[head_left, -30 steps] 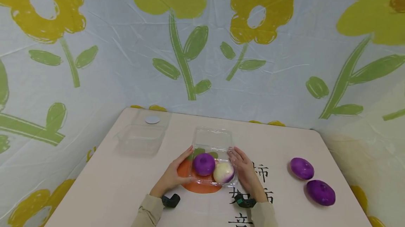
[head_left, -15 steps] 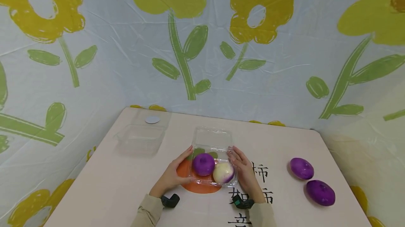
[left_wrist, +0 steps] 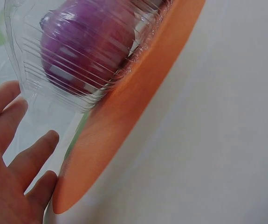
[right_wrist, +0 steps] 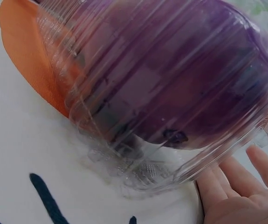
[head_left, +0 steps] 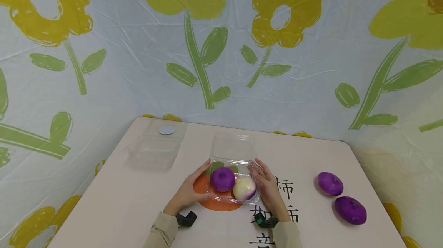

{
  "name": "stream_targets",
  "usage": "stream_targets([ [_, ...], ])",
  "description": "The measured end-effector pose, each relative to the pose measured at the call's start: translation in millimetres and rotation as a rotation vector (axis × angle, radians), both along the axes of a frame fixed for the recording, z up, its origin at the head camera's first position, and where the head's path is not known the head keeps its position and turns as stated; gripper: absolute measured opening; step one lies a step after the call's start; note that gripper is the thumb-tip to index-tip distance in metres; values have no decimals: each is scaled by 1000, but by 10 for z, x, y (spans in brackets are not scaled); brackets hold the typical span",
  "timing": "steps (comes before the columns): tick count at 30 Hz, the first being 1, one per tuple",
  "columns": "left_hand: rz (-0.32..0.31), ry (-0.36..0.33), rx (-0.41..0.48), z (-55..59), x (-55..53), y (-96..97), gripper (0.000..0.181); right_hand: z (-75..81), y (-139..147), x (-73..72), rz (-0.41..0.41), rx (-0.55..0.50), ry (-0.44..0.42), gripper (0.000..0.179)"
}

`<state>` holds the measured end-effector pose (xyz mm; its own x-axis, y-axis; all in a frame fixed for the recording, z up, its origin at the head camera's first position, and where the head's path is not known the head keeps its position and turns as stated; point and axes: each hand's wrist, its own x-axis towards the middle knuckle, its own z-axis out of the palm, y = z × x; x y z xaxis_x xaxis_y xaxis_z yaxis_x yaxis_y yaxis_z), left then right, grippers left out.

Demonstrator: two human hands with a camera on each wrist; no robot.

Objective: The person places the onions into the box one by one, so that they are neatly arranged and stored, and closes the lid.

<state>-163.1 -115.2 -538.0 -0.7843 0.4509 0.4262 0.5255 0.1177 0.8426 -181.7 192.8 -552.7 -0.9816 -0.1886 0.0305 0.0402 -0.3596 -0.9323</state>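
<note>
A clear plastic clamshell box (head_left: 232, 198) stands before me with its lid (head_left: 232, 147) raised at the far side. Inside are a shiny purple onion (head_left: 223, 179) on the left and a round cream-and-purple onion-like piece (head_left: 244, 188) on the right. My left hand (head_left: 187, 193) lies along the box's left side, thumb at the near corner, forefinger at the far one. In the left wrist view, its lower fingers (left_wrist: 36, 156) stretch out below the ribbed wall. Along the right side, my right hand (head_left: 268, 186) touches the wall with extended fingers.
Two more purple onions, one farther back (head_left: 330, 183) and one nearer (head_left: 350, 210), lie at the right of the table. Another clear box (head_left: 155, 155) stands at the back left, a white disc (head_left: 167, 130) behind it. Flower-printed cloth (head_left: 145, 48) surrounds the table (head_left: 114, 205).
The raised lid has tilted slightly, its far edge now higher in the head view. Both hands and the onions in the box have hardly moved.
</note>
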Motion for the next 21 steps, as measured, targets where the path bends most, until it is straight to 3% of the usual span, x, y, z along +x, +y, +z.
stream_targets([
  [7,5,-32,-5,-6,0,0,88,18,-9,11,-12,-18,-13,62],
  [14,-1,9,-3,-16,-1,-4,88,23,12,11,5,8,-5,63],
  [21,-2,-8,-1,-6,-5,-5,88,35,12,10,7,-8,5,61],
])
